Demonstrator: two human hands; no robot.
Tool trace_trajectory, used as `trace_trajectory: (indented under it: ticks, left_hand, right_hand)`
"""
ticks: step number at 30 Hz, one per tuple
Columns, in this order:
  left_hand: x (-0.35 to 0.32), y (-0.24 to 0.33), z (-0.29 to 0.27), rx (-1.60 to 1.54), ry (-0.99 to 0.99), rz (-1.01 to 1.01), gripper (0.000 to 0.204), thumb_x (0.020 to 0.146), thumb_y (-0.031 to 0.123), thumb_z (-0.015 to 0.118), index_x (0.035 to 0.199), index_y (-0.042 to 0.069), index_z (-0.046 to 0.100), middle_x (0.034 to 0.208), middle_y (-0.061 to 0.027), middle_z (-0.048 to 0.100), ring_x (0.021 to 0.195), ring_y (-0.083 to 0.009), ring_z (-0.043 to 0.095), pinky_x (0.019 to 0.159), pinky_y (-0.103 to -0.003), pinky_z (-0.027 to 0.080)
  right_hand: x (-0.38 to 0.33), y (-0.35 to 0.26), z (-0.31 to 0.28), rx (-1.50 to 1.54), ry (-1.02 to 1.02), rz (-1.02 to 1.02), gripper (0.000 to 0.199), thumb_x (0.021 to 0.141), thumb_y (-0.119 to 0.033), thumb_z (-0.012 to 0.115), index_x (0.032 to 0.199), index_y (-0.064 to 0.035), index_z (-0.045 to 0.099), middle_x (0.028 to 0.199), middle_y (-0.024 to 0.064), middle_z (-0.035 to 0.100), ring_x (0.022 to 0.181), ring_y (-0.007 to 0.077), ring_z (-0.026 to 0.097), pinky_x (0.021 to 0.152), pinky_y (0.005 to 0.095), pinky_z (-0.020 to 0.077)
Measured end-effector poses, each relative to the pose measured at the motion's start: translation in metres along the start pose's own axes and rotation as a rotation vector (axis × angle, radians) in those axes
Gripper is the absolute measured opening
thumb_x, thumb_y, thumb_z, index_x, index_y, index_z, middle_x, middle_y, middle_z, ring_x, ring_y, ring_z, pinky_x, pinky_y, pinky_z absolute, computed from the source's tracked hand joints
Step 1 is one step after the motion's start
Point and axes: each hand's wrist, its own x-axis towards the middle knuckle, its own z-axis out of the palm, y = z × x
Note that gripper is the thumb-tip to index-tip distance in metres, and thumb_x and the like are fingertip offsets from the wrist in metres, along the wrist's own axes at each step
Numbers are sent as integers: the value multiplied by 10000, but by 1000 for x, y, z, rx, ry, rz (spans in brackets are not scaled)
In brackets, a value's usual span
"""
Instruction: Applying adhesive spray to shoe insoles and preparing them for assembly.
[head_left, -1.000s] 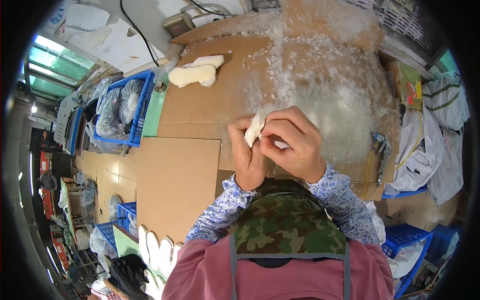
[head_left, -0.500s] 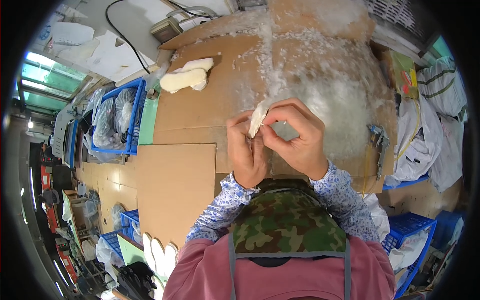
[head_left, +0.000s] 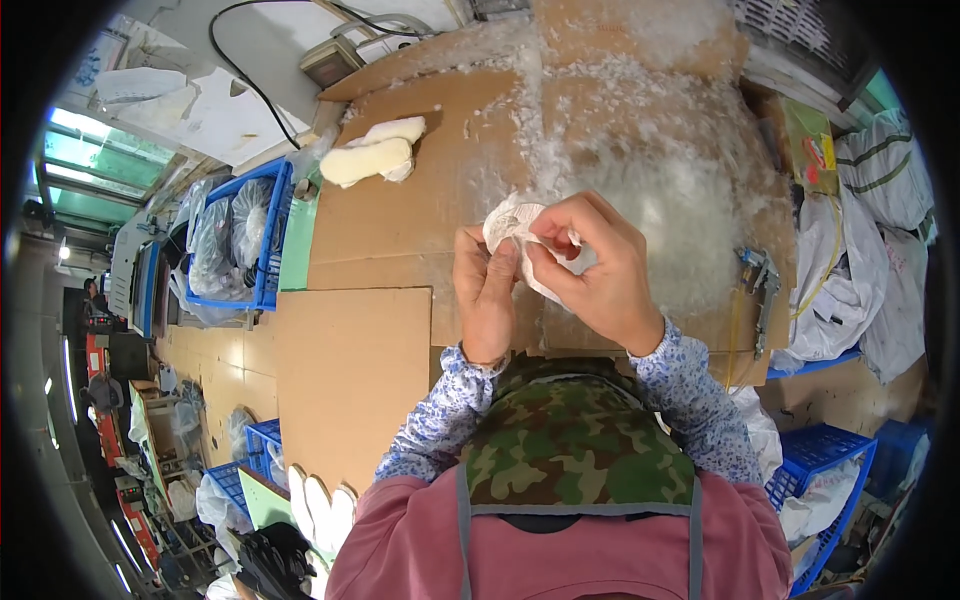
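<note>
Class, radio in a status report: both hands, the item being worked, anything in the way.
Left hand and right hand both pinching the small white fabric piece. Held above the fluff-covered cardboard worktop. Nothing in the way.

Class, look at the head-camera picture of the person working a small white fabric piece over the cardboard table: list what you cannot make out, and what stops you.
- White fabric piece: its shape, mostly covered by the right hand and left hand.
- Blue crate: contents, blurred behind clear bags.
- Metal tool at the table's right edge: too small to identify.
- Person's lap: hidden by the camouflage cap.
</note>
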Motion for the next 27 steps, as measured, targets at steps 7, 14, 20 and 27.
trace_trajectory:
  ticks: [7, 14, 20, 27]
  left_hand:
    - [-3, -6, 10, 316, -5, 275, 140, 978, 118, 523, 1077, 36, 468, 1028, -35, 533, 931, -97, 480, 853, -260, 398]
    - [-9, -10, 1, 218, 17, 70, 157, 970, 160, 527, 1046, 23, 528, 940, -17, 569, 895, -97, 497, 821, -251, 400]
    - [-20, -10, 17, -8, 54, -43, 168, 970, 139, 507, 1068, 6, 535, 1011, -52, 603, 930, -103, 523, 861, -258, 412]
    - [-36, -13, 24, -1, 74, -29, 151, 971, 149, 486, 1046, 24, 525, 980, -52, 602, 873, -87, 535, 809, -251, 445]
  right_hand:
    - [6, 12, -1, -4, -30, 29, 150, 804, -96, 715, 844, -19, 593, 779, 81, 596, 661, 179, 626, 570, 279, 497]
    - [4, 23, -16, 203, -200, 242, 117, 838, -76, 664, 853, 27, 610, 716, 36, 607, 633, 68, 542, 569, 227, 454]
    - [-6, 42, -24, 556, -289, 456, 133, 859, -81, 626, 884, 51, 625, 747, -2, 603, 649, 52, 533, 581, 203, 443]
    - [-13, 38, -35, 607, -301, 471, 132, 884, -89, 590, 874, 40, 618, 731, -5, 594, 634, 44, 514, 555, 211, 419]
